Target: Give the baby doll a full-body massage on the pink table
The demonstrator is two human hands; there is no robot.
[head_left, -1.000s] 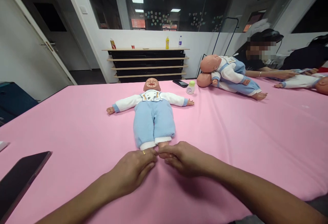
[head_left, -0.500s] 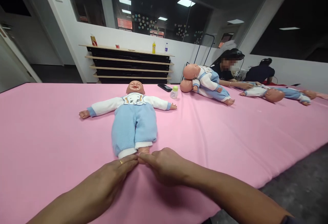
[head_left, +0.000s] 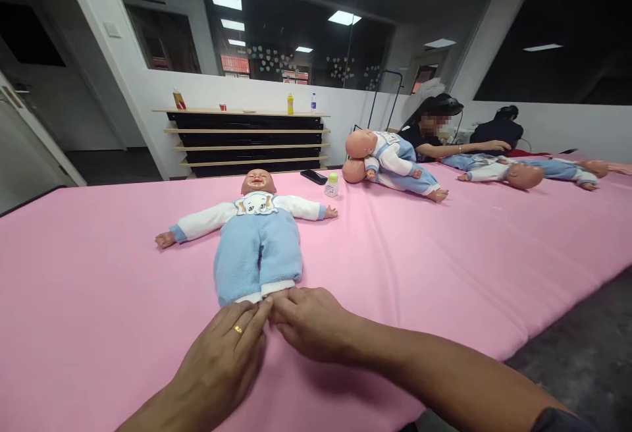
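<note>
A baby doll [head_left: 259, 241] lies on its back on the pink-covered table, head away from me and arms spread. It wears a white top with an elephant bib and light blue fleece trousers. My left hand [head_left: 224, 346], with a gold ring, curls over the foot at the left trouser cuff and hides it. At the right cuff, my right hand [head_left: 311, 323] has its fingers closed round the other foot, which is mostly covered. The two hands meet between the feet.
Beyond the doll are a black phone [head_left: 315, 176] and a small bottle with a green cap [head_left: 332, 186]. Two stacked dolls [head_left: 395, 162] lie to the right, more dolls [head_left: 526, 175] farther off. A person [head_left: 434, 129] reaches across there. Shelves [head_left: 247, 135] stand behind.
My left hand has turned and curled more over its foot, its back now facing up. My right fingers have shifted to cover more of theirs. The person at right has stretched out an arm.
</note>
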